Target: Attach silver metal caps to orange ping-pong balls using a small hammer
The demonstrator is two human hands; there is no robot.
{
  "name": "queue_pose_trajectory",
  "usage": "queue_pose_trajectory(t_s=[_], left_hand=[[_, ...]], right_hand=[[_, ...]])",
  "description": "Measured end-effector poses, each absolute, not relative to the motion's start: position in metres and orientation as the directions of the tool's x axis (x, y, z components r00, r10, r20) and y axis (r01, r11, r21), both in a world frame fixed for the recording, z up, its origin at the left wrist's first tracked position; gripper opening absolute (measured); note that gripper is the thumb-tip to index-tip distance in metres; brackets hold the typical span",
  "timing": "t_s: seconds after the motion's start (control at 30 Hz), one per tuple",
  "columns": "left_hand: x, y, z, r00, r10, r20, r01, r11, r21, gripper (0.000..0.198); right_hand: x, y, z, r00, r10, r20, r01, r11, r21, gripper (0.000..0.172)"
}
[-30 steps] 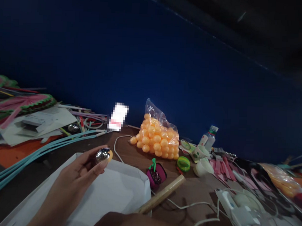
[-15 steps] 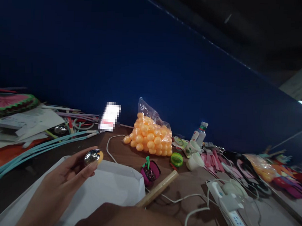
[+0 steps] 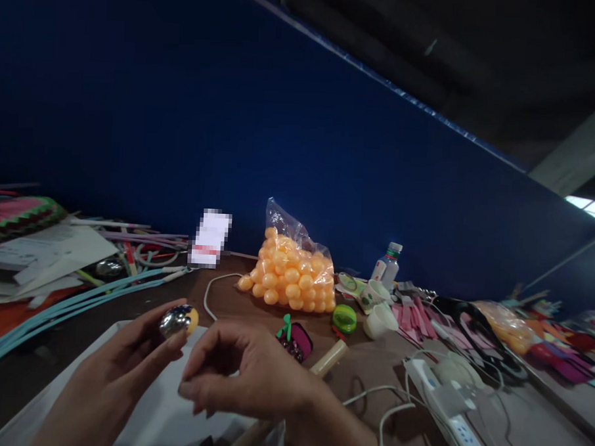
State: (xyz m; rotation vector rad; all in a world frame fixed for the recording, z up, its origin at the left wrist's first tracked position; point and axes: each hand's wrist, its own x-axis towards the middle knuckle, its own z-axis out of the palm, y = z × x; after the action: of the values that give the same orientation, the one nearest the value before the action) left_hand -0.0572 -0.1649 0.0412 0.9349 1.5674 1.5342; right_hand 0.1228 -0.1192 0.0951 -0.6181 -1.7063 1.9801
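Observation:
My left hand [image 3: 108, 366] holds a shiny silver and yellow ball [image 3: 179, 320] between thumb and fingers. Just right of it is my right hand [image 3: 251, 372], its fingers curled and thumb and index tips pressed together; whatever they may hold is too small or hidden to tell. Both hands are above a white box or sheet [image 3: 170, 421]. Partly behind my right forearm lies a pale stick [image 3: 330, 358], beside a small purple pouch [image 3: 302, 338] with a green tie.
A clear bag of orange balls [image 3: 295, 279] stands at the back. Left are a lit phone [image 3: 209, 239], light-blue tubes [image 3: 77, 302] and papers. On the right are a green ball [image 3: 344, 320], cups, a bottle [image 3: 387, 266], pink strips, cables and a power strip [image 3: 459, 421].
My right hand has risen from the bottom edge, turned, and come up beside the ball, its fingers now showing. My left hand still holds the ball. The view has shifted slightly.

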Motion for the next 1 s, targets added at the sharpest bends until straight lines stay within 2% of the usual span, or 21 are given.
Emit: queue_pose_trajectory(t_s=[0.1,0.2,0.33,0.6,0.7,0.77,0.8,0.83,0.87,0.9,0.97,1.0], left_hand=[[-0.056,-0.165,0.043,-0.415,0.907,-0.066,-0.071,0.041,0.997,0.073],[-0.059,-0.165,0.044,-0.400,0.912,-0.088,-0.073,0.064,0.995,0.078],[-0.062,-0.165,0.041,-0.351,0.930,-0.108,-0.088,0.082,0.993,0.079],[-0.059,-0.165,0.047,-0.400,0.907,-0.133,-0.086,0.107,0.991,0.082],[-0.059,-0.164,0.048,-0.381,0.910,-0.162,-0.125,0.123,0.984,0.085],[-0.054,-0.164,0.051,-0.390,0.901,-0.189,-0.126,0.151,0.980,0.087],[-0.051,-0.164,0.052,-0.397,0.898,-0.190,-0.111,0.158,0.981,0.086],[-0.048,-0.164,0.054,-0.407,0.897,-0.173,-0.093,0.148,0.985,0.084],[-0.045,-0.164,0.055,-0.409,0.900,-0.148,-0.075,0.128,0.989,0.079],[-0.043,-0.165,0.056,-0.409,0.905,-0.119,-0.057,0.105,0.993,0.074],[-0.041,-0.167,0.056,-0.383,0.920,-0.078,-0.024,0.074,0.997,0.067],[-0.043,-0.168,0.056,-0.370,0.926,-0.073,-0.004,0.077,0.997,0.067]], right_hand=[[0.116,-0.112,0.095,-0.745,0.662,-0.080,-0.109,-0.240,-0.965,0.045],[0.111,-0.107,0.095,-0.701,0.710,-0.061,-0.153,-0.234,-0.960,0.050],[0.109,-0.103,0.093,-0.647,0.759,-0.067,-0.158,-0.220,-0.963,0.052],[0.107,-0.102,0.087,-0.630,0.773,-0.071,-0.116,-0.184,-0.976,0.051],[0.111,-0.098,0.087,-0.612,0.790,-0.038,-0.058,-0.092,-0.994,0.045],[0.111,-0.085,0.095,-0.551,0.832,0.068,0.063,0.122,-0.991,0.033],[0.109,-0.075,0.101,-0.506,0.847,0.162,0.167,0.281,-0.945,0.024],[0.105,-0.061,0.108,-0.484,0.833,0.268,0.320,0.453,-0.832,0.022],[0.100,-0.045,0.113,-0.503,0.804,0.316,0.471,0.562,-0.679,0.031],[0.092,-0.029,0.118,-0.547,0.783,0.296,0.603,0.614,-0.509,0.043],[0.073,0.004,0.121,-0.615,0.780,0.118,0.762,0.626,-0.167,0.060],[0.064,0.017,0.119,-0.627,0.775,0.075,0.766,0.632,-0.117,0.066]])
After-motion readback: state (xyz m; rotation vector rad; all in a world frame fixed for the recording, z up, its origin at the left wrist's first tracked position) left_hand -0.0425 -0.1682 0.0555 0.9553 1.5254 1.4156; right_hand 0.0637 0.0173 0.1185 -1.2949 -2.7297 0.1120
